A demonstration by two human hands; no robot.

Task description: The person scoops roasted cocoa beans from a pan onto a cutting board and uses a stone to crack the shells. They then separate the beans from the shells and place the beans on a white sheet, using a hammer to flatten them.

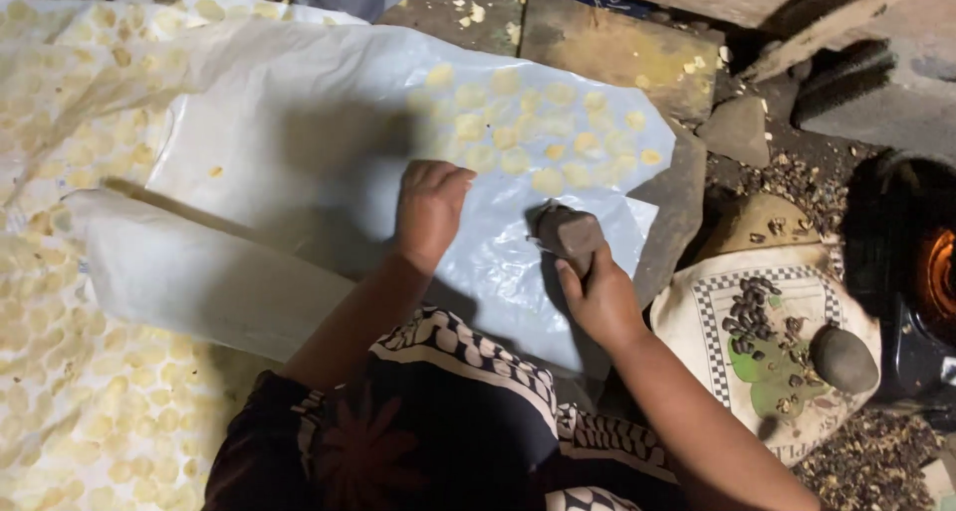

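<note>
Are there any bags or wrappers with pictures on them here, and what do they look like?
Printed cream sack: flat on the ground at the right, beside the right hand; black-and-white checkered border, green shapes in the middle, dark seeds and a round grey stone on top.
Clear plastic sheet: spread under the left hand, plain, no print, dotted with pale yellow discs.
No signs or screens show.

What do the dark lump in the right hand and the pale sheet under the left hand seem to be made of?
The lump in the right hand looks like stone: dull grey-brown, rough, irregular. The sheet under the left hand looks like thin plastic film: translucent, wrinkled, faintly shiny.
</note>
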